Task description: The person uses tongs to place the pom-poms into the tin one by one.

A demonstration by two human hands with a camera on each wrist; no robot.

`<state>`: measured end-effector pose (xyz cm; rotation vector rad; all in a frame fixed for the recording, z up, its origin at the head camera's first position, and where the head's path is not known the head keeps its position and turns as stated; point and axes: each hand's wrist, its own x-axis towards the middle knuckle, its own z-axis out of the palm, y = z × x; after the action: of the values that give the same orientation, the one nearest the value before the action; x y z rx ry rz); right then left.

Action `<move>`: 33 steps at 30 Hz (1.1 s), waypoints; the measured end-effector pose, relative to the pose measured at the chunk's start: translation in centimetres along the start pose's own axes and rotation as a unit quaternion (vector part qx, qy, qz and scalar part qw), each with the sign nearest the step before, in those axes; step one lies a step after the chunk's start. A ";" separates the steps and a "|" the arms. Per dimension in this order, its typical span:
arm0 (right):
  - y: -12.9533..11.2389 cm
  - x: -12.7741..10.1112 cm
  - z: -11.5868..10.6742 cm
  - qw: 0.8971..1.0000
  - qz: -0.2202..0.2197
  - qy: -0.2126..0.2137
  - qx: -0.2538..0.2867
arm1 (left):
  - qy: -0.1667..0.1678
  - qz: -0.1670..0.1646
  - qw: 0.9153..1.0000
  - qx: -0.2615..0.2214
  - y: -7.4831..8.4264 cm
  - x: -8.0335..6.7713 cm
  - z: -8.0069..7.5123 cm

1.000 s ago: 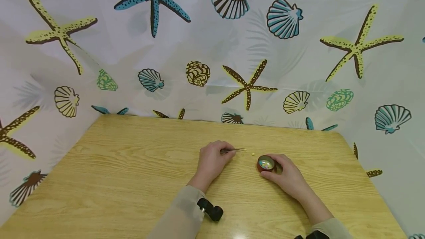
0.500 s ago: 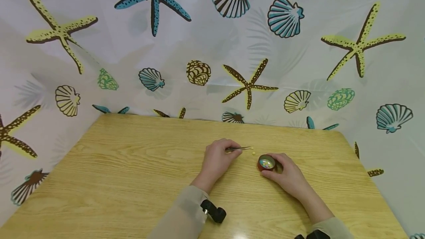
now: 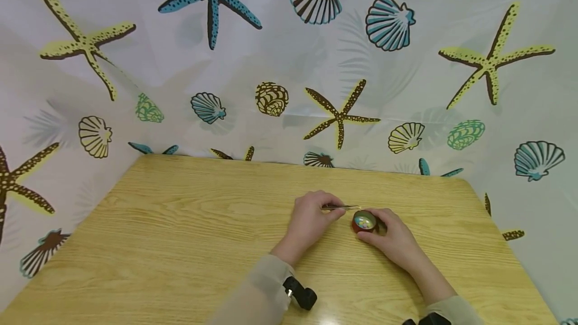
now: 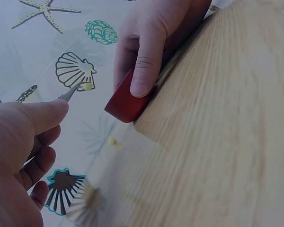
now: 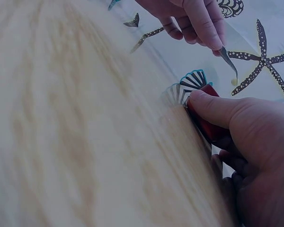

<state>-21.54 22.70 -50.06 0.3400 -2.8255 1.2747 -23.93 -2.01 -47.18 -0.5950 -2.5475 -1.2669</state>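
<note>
My left hand [image 3: 313, 219] pinches a pair of slim metal tweezers [image 3: 345, 207] between thumb and fingers. At their tip sits a small yellow bead [image 4: 87, 86], raised just beside the rim of a round red container [image 3: 364, 221]. Several coloured beads lie inside that container, seen from above in the head view. My right hand [image 3: 395, 239] grips the container's side with thumb and fingers, steadying it on the table. Another yellow bead [image 4: 112, 141] rests on the table, visible in the left wrist view. The container's far side is hidden by my fingers.
The wooden table [image 3: 203, 234] spreads out on both sides of the hands. Behind it and along its sides hangs a white cloth [image 3: 244, 54] printed with starfish and shells. A black wrist mount [image 3: 300, 293] sits on my left sleeve.
My left hand has moved right, carrying the tweezers and the yellow bead from over the table to the container's rim. The right hand and the container stay almost in place.
</note>
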 end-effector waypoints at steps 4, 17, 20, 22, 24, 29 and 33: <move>-0.1 0.0 -0.1 1.000 -0.001 -0.002 0.000 | -0.012 0.006 1.000 0.004 0.2 -0.2 0.6; -0.2 0.0 -0.1 1.000 -0.009 0.001 0.002 | -0.024 -0.001 0.999 0.041 -0.2 -0.4 1.3; -0.2 0.0 -0.1 1.000 -0.012 0.002 0.002 | -0.024 -0.005 0.999 0.045 -0.4 -0.4 1.4; -0.1 0.0 0.0 1.000 -0.013 0.003 0.001 | -0.023 -0.006 0.999 0.047 -0.6 -0.5 1.5; -0.1 0.0 0.0 1.000 -0.013 0.003 0.001 | -0.022 -0.006 0.999 0.048 -0.8 -0.5 1.6; 0.0 0.0 0.0 1.000 -0.011 0.001 0.000 | -0.020 -0.008 0.999 0.045 -1.1 -0.6 1.6; 0.0 0.0 0.0 1.000 -0.008 -0.001 -0.001 | -0.018 -0.011 0.999 0.042 -1.2 -0.6 1.6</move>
<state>-21.52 22.71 -50.04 0.3631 -2.8200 1.2681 -24.00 -1.59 -49.20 -0.5773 -2.6283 -1.1600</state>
